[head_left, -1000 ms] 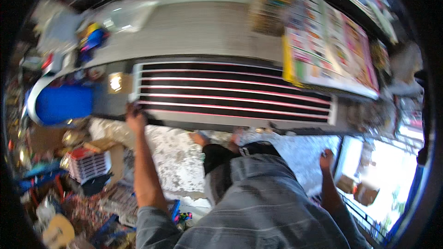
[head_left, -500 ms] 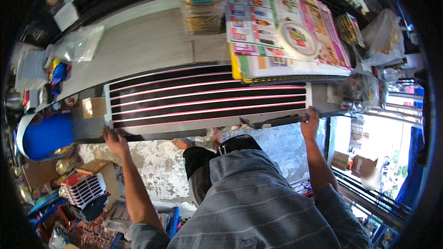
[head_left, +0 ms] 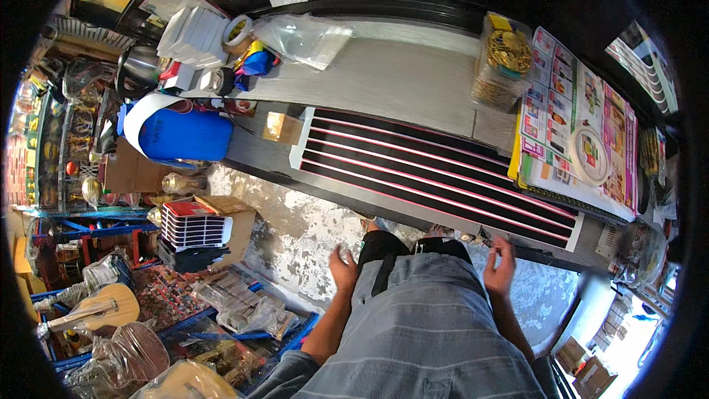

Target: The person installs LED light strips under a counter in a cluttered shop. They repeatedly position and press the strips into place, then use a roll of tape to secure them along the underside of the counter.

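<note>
Along the surface's point(head_left: 421, 66) near edge: striped sheet point(head_left: 413, 168), flat, far side overlapped by paper stack point(head_left: 546, 89) toward its right end; contact can't be told. Left hand point(head_left: 343, 270) and right hand point(head_left: 500, 266) just off that edge, grip released on both, fingers loosely curled. Judgement: long, thin, likely to crease; best handled by both ends together, kept level, stack's overhang minded. Tape ring point(head_left: 589, 157) on stack; clear box point(head_left: 504, 63) beside it. Blue bin point(head_left: 192, 135) at left edge. Floor point(head_left: 292, 233) patchy; small guitar point(head_left: 103, 307) lower left.
</note>
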Demonstrator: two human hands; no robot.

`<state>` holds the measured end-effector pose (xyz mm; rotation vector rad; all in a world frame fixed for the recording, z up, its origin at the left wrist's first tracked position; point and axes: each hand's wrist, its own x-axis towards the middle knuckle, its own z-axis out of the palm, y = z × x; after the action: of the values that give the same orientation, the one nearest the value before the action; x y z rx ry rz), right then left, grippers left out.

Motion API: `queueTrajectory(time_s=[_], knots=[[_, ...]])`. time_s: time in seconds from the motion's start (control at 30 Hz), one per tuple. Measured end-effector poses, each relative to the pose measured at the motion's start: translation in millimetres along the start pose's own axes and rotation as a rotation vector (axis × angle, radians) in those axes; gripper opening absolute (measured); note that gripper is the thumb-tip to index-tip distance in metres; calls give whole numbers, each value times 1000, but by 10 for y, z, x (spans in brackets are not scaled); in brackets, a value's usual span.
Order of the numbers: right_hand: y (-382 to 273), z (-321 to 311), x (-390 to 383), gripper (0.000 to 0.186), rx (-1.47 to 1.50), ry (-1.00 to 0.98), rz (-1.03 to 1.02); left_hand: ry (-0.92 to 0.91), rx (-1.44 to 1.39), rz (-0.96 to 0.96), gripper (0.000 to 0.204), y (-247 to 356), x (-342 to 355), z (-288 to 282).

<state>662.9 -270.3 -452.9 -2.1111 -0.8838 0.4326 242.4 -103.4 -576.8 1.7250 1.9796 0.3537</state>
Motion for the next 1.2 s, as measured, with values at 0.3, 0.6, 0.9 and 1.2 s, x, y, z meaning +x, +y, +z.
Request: queueTrajectory(time_s=[0.3, 0.6, 0.9, 1.2], knots=[[-714, 706, 246, 24, 80, -490, -23, 264, -64, 463, 31, 521, 1997, -1308], [-815, 1382, -214, 25, 26, -428, 225, -131, -124, 644, 33, 710, 3454, -1370], [-479, 1521, -1329, 22, -249, -377, 280, -232, -117, 788, 40, 541, 3854, -1160], [-425, 1622, -2069, 22, -122, -334, 570, -247, -179, 792, 29, 601, 3870, -1144]])
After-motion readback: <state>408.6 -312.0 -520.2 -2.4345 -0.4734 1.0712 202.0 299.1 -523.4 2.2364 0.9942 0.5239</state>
